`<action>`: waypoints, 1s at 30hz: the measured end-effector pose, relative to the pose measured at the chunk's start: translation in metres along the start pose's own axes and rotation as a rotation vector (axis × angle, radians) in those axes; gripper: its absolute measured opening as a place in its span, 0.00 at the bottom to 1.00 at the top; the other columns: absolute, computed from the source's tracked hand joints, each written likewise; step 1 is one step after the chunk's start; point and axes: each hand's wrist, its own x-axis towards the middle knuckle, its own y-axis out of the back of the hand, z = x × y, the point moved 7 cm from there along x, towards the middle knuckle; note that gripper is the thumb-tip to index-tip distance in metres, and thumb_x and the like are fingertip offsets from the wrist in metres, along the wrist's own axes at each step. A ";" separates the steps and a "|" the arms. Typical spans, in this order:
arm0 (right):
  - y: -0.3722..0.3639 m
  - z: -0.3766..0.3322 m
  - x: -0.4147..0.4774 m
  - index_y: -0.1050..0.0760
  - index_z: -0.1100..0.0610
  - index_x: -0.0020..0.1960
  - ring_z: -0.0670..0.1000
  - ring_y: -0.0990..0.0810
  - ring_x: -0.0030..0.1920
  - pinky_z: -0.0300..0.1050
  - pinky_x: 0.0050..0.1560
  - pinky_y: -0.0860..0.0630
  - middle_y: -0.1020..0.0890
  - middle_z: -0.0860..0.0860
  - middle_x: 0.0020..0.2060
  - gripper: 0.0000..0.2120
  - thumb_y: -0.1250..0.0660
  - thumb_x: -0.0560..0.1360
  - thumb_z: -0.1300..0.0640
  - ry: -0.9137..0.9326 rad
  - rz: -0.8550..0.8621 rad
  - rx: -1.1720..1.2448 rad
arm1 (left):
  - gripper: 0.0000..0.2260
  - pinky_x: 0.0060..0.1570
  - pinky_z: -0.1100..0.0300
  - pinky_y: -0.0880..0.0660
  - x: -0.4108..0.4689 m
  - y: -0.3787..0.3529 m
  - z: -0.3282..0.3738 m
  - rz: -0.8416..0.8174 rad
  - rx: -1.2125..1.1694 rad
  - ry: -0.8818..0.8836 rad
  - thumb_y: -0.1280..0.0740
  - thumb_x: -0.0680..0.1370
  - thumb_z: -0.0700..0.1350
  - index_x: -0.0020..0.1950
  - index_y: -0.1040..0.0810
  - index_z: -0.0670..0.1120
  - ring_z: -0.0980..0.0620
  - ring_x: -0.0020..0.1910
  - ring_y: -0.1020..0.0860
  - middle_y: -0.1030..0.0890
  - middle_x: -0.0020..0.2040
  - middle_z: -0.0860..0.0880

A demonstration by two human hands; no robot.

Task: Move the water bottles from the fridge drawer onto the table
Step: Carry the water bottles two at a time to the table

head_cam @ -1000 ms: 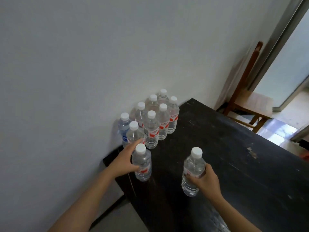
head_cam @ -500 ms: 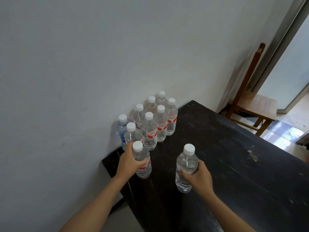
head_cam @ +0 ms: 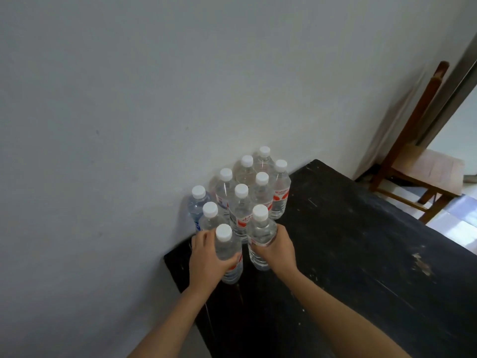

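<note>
Several clear water bottles with white caps [head_cam: 241,202] stand in a cluster against the wall on the left corner of the black table [head_cam: 348,254]. My left hand [head_cam: 206,257] grips the nearest bottle [head_cam: 229,254], which stands at the front left of the cluster. My right hand [head_cam: 278,248] is wrapped around a second bottle [head_cam: 259,233], held upright right beside the first and touching the group. The fridge drawer is out of view.
A white wall [head_cam: 154,99] runs along the table's left edge. A wooden chair [head_cam: 423,166] stands past the table's far end, beside a doorway. The table's near left corner [head_cam: 175,257] lies just left of my left hand.
My right hand has carried its bottle left and away from me, from the open tabletop up against the cluster. My left hand has stayed on the front bottle.
</note>
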 end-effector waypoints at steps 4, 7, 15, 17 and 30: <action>-0.016 -0.001 0.010 0.35 0.46 0.54 0.46 0.24 0.53 0.44 0.53 0.24 0.24 0.46 0.53 0.28 0.22 0.62 0.48 -0.001 -0.002 -0.034 | 0.35 0.53 0.61 0.35 -0.001 0.003 -0.010 -0.021 -0.004 -0.004 0.34 0.58 0.64 0.58 0.26 0.44 0.53 0.54 0.31 0.30 0.52 0.54; -0.019 0.000 0.012 0.33 0.50 0.58 0.47 0.24 0.55 0.43 0.54 0.24 0.25 0.47 0.56 0.30 0.22 0.61 0.47 -0.002 -0.016 -0.016 | 0.33 0.54 0.61 0.35 -0.001 0.001 -0.012 -0.031 -0.055 -0.006 0.32 0.59 0.62 0.58 0.27 0.46 0.54 0.55 0.31 0.29 0.52 0.54; -0.023 0.002 0.004 0.36 0.48 0.66 0.47 0.28 0.63 0.51 0.63 0.28 0.28 0.46 0.62 0.36 0.27 0.63 0.40 0.058 -0.176 -0.062 | 0.30 0.60 0.60 0.35 -0.003 0.000 -0.012 -0.042 -0.054 -0.043 0.23 0.64 0.46 0.63 0.29 0.45 0.54 0.61 0.33 0.30 0.58 0.54; -0.014 0.001 -0.002 0.38 0.49 0.67 0.50 0.30 0.65 0.53 0.64 0.29 0.29 0.49 0.64 0.41 0.29 0.60 0.35 0.009 -0.184 -0.055 | 0.31 0.62 0.59 0.35 -0.004 -0.001 -0.013 -0.064 -0.059 -0.039 0.24 0.65 0.45 0.65 0.31 0.46 0.54 0.62 0.34 0.31 0.60 0.54; 0.046 -0.010 -0.091 0.48 0.53 0.75 0.50 0.37 0.70 0.44 0.67 0.35 0.42 0.52 0.73 0.35 0.39 0.75 0.42 0.097 -0.233 -0.454 | 0.33 0.67 0.53 0.36 -0.042 0.048 -0.034 -0.211 0.179 0.017 0.28 0.70 0.46 0.72 0.38 0.44 0.46 0.67 0.34 0.32 0.67 0.42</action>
